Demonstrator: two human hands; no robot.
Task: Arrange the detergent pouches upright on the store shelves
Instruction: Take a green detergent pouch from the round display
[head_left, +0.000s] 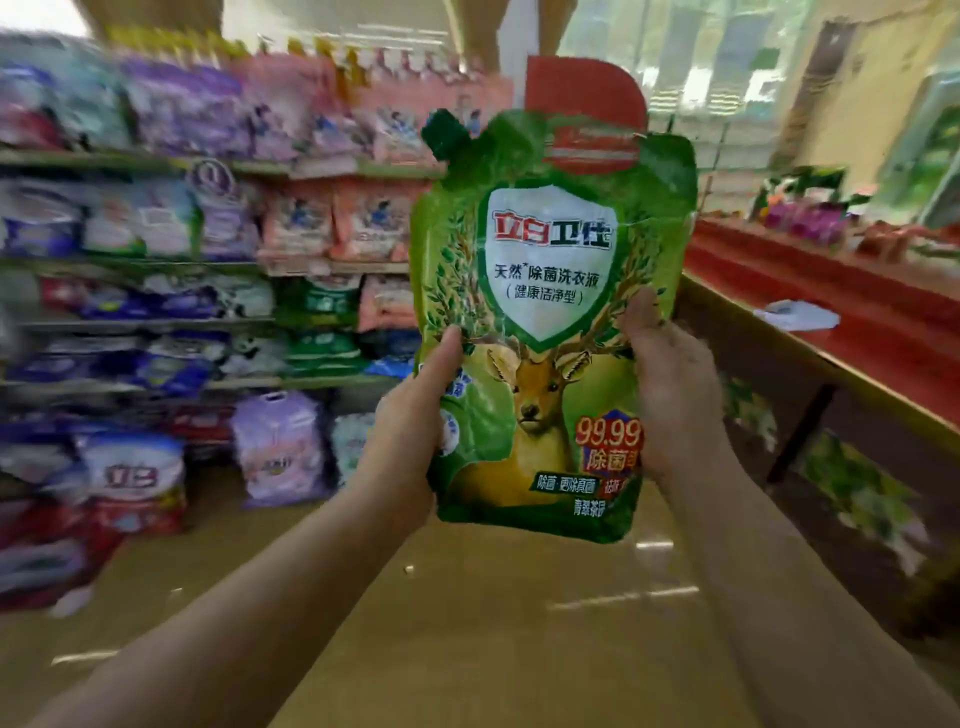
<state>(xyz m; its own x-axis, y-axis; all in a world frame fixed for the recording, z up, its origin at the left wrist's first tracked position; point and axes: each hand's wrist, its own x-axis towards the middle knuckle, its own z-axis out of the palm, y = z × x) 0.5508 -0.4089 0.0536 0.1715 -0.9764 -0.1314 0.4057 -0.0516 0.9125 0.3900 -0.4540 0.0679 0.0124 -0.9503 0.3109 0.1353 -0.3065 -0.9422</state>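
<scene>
A green detergent pouch (545, 291) with a deer picture and a dark green corner cap is held upright in front of me, in mid-air. My left hand (410, 431) grips its lower left edge, thumb on the front. My right hand (670, 384) grips its lower right edge, thumb on the front too. The store shelves (156, 262) stand to the left, blurred, packed with several purple, pink, blue and green pouches.
Large bags (280, 447) sit on the floor at the foot of the shelves. A long counter with a red top (831, 332) runs along the right, with a white item lying on it. A red sign (587, 98) stands behind the pouch. Tan floor lies below.
</scene>
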